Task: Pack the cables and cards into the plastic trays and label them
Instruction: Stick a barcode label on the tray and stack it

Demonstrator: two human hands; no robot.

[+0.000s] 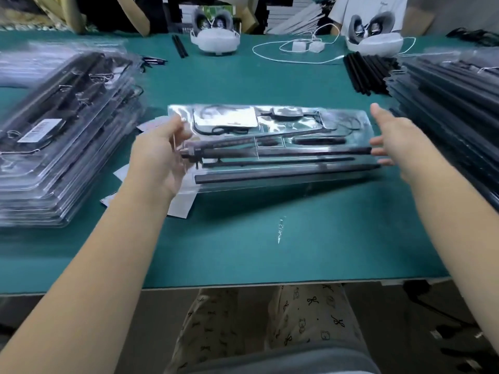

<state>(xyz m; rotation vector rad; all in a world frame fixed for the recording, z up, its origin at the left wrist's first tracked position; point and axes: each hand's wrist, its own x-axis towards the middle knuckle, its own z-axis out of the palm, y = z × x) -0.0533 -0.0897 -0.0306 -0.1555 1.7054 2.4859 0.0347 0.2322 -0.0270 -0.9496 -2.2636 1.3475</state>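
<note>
Tray (pixel 270 182) (clear, glossy plastic), long, rectangular

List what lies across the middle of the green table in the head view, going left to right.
Stack of packed clear trays → left hand → clear tray with black rods and cables → right hand → stack of trays with black rods.

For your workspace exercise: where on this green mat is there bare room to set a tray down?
Bare mat lies between the central tray and the near table edge. Crowded: left tray stack, right stack, cards under the left hand, headsets and white cable at the far edge.
</note>
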